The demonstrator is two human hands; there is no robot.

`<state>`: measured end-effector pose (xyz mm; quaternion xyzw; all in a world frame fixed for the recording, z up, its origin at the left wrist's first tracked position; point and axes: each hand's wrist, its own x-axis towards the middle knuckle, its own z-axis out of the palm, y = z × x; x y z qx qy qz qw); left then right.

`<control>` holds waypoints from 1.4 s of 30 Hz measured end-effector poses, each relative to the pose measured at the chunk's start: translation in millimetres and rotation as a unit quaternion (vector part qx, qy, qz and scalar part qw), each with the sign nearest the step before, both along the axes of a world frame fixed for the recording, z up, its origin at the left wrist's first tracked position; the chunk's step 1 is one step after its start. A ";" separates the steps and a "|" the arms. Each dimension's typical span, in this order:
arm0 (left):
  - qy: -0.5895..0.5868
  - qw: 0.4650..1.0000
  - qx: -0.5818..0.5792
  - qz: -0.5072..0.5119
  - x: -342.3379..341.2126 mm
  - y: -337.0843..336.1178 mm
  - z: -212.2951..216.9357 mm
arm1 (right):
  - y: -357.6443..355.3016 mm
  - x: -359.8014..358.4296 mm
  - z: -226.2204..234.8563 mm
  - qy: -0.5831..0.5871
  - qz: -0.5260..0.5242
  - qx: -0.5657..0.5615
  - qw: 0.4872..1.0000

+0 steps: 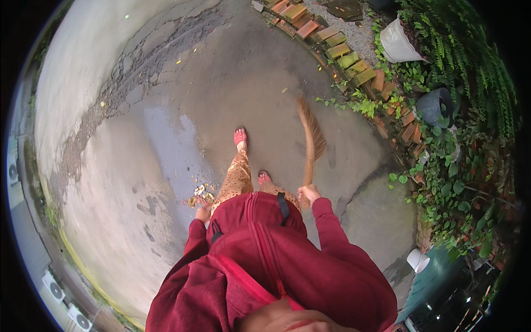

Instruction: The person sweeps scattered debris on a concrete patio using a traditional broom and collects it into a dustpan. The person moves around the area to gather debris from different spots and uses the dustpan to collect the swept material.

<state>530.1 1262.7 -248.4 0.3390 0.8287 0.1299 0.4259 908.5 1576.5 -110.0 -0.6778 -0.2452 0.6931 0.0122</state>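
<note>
Two feet in red sandals stand on a damp grey concrete yard (166, 138), one (240, 136) stepped ahead, the other (264, 177) tucked closer in. The concrete is patchy, darker and wet through the middle, paler on the person's left, and a rough cracked seam (127, 72) curves across it toward the far end. A border of slanted bricks (337, 50), some mossy green, runs along the right, and past it the ground is thick with creepers (442, 166).

Now the hands. The right hand (307, 193) is clenched round the handle of a straw broom (312, 138); its bristles fan out ahead, just right of the feet, over the concrete. The left hand (204, 212) hangs low by the hip, and only a sliver of it shows past the red sleeve, so I cannot tell whether it is closed or slack. Just beyond it lies one small heap of swept leaves and scraps (199, 195).

Counting pots among the greenery: one white pot (399, 43), tipped over, one dark pot (434, 105), also on its side, and one small white cup-like thing (417, 260) near the lower right, hard to make out.

The red hooded top and red skirt hide most of the legs. The rim of the view bends and goes black.
</note>
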 end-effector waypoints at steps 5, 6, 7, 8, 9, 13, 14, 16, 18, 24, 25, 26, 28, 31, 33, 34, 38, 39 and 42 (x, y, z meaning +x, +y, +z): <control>-0.175 0.960 -0.179 0.125 -46.9 36.2 39.0 | 21.6 -74.0 -51.1 -0.025 0.086 -0.003 0.996; -0.208 0.937 -0.206 0.192 -64.9 49.9 58.8 | 35.3 -100.7 -42.1 -0.036 0.116 0.013 0.992; -0.238 0.908 -0.228 0.259 -83.5 66.3 76.0 | 51.7 -128.6 -16.5 -0.066 0.105 0.024 0.992; -0.267 0.875 -0.248 0.319 -100.0 88.1 88.3 | 58.3 -136.5 -29.4 -0.067 0.147 0.014 0.987; -0.288 0.861 -0.218 0.357 -115.0 108.9 93.6 | 61.3 -141.6 -41.2 -0.066 0.192 0.004 0.979; -0.249 0.937 -0.118 0.215 -146.1 209.0 100.0 | 90.2 -111.5 -33.8 -0.102 0.242 0.057 0.963; -0.226 0.956 -0.095 0.160 -150.8 230.0 102.3 | 108.1 -106.1 -7.2 -0.062 0.207 0.038 0.976; -0.224 0.964 -0.054 0.136 -150.0 293.1 123.5 | 123.9 -93.6 12.7 -0.006 0.186 0.007 0.983; -0.239 0.961 -0.013 0.141 -150.2 329.1 137.7 | 122.5 -88.8 29.3 0.031 0.132 0.005 0.991; -0.248 0.957 -0.027 0.147 -171.7 287.6 110.2 | 153.0 -76.6 37.3 -0.026 -0.001 0.007 1.000; -0.232 0.961 -0.044 0.144 -177.3 263.7 97.1 | 165.7 -77.9 27.2 -0.039 -0.024 0.011 0.999; -0.240 0.952 -0.089 0.166 -181.0 242.3 91.8 | 180.3 -79.0 9.3 -0.027 -0.028 0.034 0.999; -0.258 0.926 -0.167 0.219 -188.6 201.4 87.2 | 219.1 -97.3 -20.8 -0.058 -0.072 0.043 0.995; -0.268 0.884 -0.219 0.315 -195.2 162.1 90.1 | 279.5 -122.3 -71.3 -0.004 -0.188 0.054 0.981; -0.229 0.896 -0.237 0.297 -192.9 164.4 98.9 | 282.6 -130.8 -87.2 -0.003 -0.172 0.032 0.985; -0.212 0.898 -0.249 0.294 -192.1 159.0 105.4 | 271.6 -130.9 -91.4 0.003 -0.133 0.015 0.991; -0.262 0.882 -0.211 0.330 -198.4 168.9 98.3 | 241.8 -78.4 -35.4 -0.009 -0.019 0.001 1.000; -0.292 0.871 -0.201 0.339 -199.6 176.4 95.4 | 241.2 -69.7 -13.9 -0.015 0.001 0.004 1.000; -0.237 0.934 -0.148 0.223 -203.5 210.7 77.8 | 247.2 -62.7 20.3 0.029 -0.021 -0.017 0.999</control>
